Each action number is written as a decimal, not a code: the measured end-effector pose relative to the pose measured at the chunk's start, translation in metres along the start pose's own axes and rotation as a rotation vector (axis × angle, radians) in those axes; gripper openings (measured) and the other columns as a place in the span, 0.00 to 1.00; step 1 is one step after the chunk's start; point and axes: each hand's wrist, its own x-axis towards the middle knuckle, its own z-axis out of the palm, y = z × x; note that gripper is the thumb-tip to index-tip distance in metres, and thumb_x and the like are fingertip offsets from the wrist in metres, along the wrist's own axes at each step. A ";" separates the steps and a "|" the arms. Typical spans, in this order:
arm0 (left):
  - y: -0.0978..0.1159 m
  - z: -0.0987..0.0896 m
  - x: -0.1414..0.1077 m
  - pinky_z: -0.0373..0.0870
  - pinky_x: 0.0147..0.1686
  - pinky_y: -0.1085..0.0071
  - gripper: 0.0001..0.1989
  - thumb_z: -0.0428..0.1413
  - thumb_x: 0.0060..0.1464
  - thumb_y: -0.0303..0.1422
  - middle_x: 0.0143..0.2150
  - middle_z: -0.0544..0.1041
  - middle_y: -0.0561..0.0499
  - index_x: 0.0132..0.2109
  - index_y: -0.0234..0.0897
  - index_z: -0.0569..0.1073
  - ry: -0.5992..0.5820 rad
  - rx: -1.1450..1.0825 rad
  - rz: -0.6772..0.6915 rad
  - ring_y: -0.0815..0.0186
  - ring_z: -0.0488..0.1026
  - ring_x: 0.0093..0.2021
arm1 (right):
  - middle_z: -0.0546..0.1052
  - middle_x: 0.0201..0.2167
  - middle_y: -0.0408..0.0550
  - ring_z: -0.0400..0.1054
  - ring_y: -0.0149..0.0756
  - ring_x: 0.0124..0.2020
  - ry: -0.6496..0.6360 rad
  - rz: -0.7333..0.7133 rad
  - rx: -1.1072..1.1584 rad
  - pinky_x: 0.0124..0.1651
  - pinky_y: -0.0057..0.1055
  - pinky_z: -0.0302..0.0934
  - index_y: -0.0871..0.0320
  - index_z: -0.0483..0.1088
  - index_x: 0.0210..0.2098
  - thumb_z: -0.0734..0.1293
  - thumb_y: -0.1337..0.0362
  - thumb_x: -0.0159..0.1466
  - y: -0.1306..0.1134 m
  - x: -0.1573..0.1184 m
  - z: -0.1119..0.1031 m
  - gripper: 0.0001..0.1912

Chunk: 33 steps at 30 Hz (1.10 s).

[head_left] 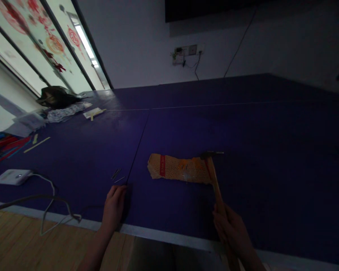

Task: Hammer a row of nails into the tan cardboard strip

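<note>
A hammer [218, 192] with a wooden handle and dark metal head is gripped by my right hand [233, 227] near the table's front edge. Its head rests at the right end of a long, flat brown cardboard piece [173, 168] with a red band and orange print. Left of the cardboard, my left hand [114, 205] is low at the table, fingers curled and pressed together; whatever they may hold is too small to make out. Just beyond those fingertips lie several thin metal nails [117, 175].
The purple table [180, 210] has seams across its top. At left are a white adapter box [13, 177] with a looping cable [49, 203], colored strips [9, 146] and plastic bags [25, 122]. A dark bag [59, 97] sits farther back. Wall sockets [188, 52] are behind the table.
</note>
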 end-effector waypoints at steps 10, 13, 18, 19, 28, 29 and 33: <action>0.073 0.033 0.031 0.70 0.39 0.69 0.16 0.52 0.50 0.36 0.34 0.75 0.49 0.45 0.34 0.70 -0.042 -0.702 -0.154 0.67 0.73 0.34 | 0.64 0.15 0.37 0.56 0.26 0.12 0.021 0.000 -0.045 0.14 0.23 0.52 0.58 0.64 0.31 0.65 0.53 0.52 -0.001 0.003 -0.003 0.15; 0.092 0.049 0.054 0.70 0.39 0.69 0.17 0.54 0.48 0.35 0.33 0.75 0.49 0.47 0.33 0.70 -0.002 -0.757 -0.141 0.67 0.73 0.34 | 0.62 0.14 0.36 0.56 0.26 0.13 0.018 0.004 -0.034 0.14 0.23 0.50 0.59 0.64 0.31 0.64 0.55 0.54 -0.004 0.001 -0.001 0.13; 0.118 0.076 0.093 0.70 0.38 0.69 0.08 0.56 0.45 0.32 0.31 0.77 0.49 0.33 0.33 0.75 -0.096 -0.776 -0.106 0.66 0.73 0.34 | 0.61 0.14 0.36 0.54 0.25 0.13 0.000 0.004 -0.062 0.15 0.23 0.50 0.59 0.64 0.31 0.63 0.56 0.54 -0.009 0.001 0.001 0.12; 0.121 0.082 0.098 0.70 0.37 0.70 0.06 0.57 0.44 0.32 0.30 0.77 0.49 0.31 0.33 0.75 -0.138 -0.776 -0.098 0.66 0.73 0.32 | 0.61 0.15 0.36 0.54 0.26 0.14 0.009 -0.014 -0.080 0.15 0.23 0.50 0.59 0.65 0.30 0.63 0.57 0.53 -0.011 0.001 0.002 0.11; 0.113 0.115 0.101 0.70 0.34 0.71 0.04 0.58 0.42 0.29 0.28 0.76 0.50 0.29 0.32 0.73 -0.255 -0.847 -0.078 0.67 0.73 0.30 | 0.65 0.16 0.40 0.58 0.30 0.18 -0.033 -0.061 -0.218 0.19 0.25 0.54 0.59 0.68 0.29 0.62 0.58 0.54 -0.012 0.001 -0.002 0.11; 0.113 0.114 0.100 0.70 0.35 0.71 0.04 0.59 0.42 0.29 0.28 0.76 0.50 0.28 0.32 0.74 -0.262 -0.843 -0.077 0.67 0.73 0.30 | 0.66 0.17 0.41 0.59 0.31 0.19 -0.056 -0.067 -0.230 0.20 0.26 0.55 0.59 0.68 0.30 0.62 0.58 0.53 -0.012 0.002 -0.003 0.11; 0.114 0.111 0.097 0.72 0.35 0.70 0.04 0.59 0.43 0.30 0.29 0.78 0.49 0.28 0.32 0.74 -0.300 -0.832 -0.077 0.66 0.74 0.31 | 0.66 0.18 0.42 0.60 0.32 0.20 -0.151 -0.061 -0.264 0.23 0.27 0.57 0.59 0.67 0.27 0.59 0.57 0.55 -0.013 0.002 -0.004 0.12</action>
